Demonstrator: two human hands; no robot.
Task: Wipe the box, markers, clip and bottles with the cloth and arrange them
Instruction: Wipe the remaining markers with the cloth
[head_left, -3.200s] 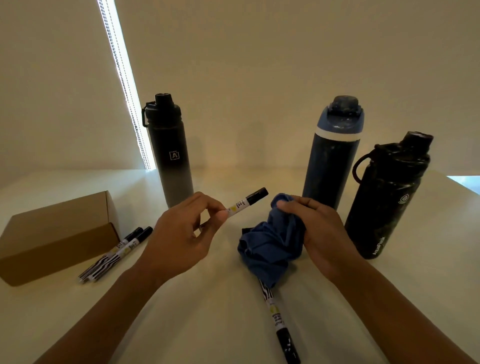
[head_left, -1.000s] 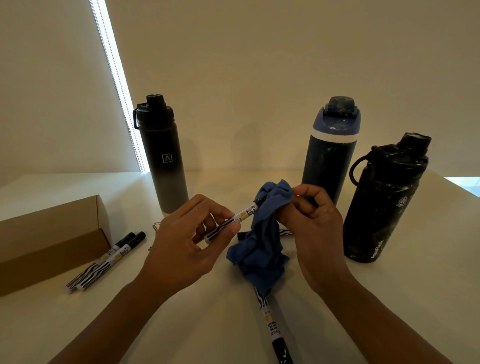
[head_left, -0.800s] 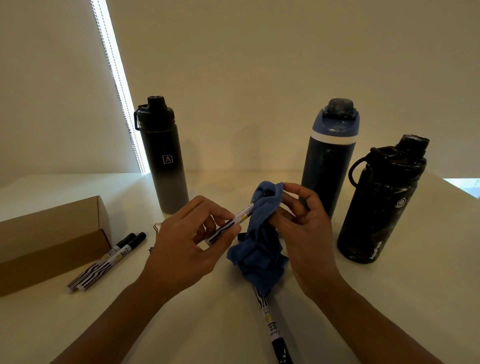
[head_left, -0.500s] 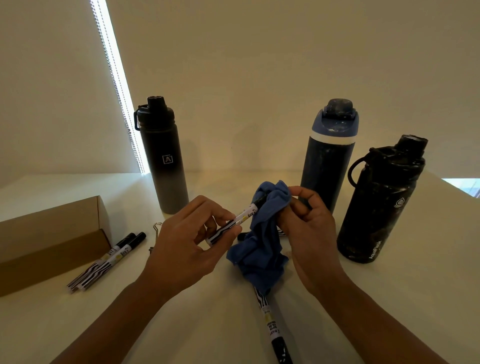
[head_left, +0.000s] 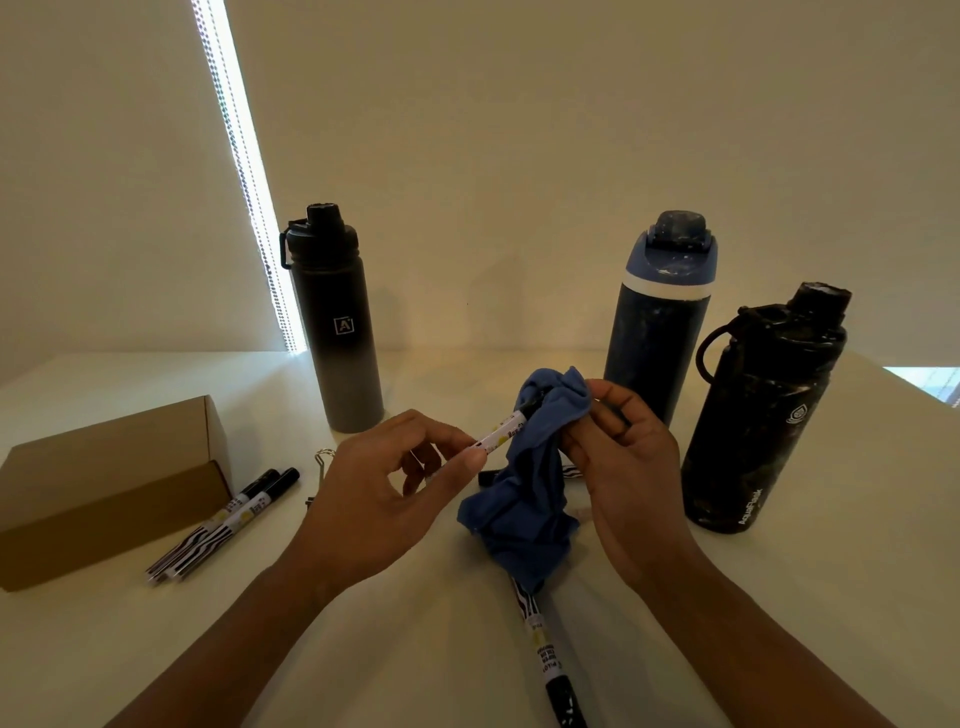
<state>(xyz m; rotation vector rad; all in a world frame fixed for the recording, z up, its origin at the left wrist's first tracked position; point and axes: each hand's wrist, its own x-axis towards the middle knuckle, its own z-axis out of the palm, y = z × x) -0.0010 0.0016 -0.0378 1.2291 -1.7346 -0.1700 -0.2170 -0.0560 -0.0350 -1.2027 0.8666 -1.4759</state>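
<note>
My left hand (head_left: 382, 499) pinches a marker (head_left: 500, 434) above the table, its black cap end tucked into the blue cloth (head_left: 530, 483). My right hand (head_left: 621, 467) grips the cloth's top around that cap; the rest of the cloth hangs down to the table. Another marker (head_left: 545, 654) lies partly under the cloth, pointing toward me. Two markers (head_left: 228, 519) lie side by side next to the brown cardboard box (head_left: 104, 478) at left. A metal clip (head_left: 322, 460) shows just behind my left hand. Three bottles stand at the back: black-grey (head_left: 337, 332), navy (head_left: 660, 322), black with loop handle (head_left: 753, 415).
A white table (head_left: 831, 597) carries everything. A pale wall rises behind the bottles, with a bright strip of window blind (head_left: 244, 171) at left. The table's right edge runs past the black bottle.
The marker's cap went from bare to wrapped in the cloth. My right hand keeps shifting the cloth back and forth over the cap end. The other things stay put.
</note>
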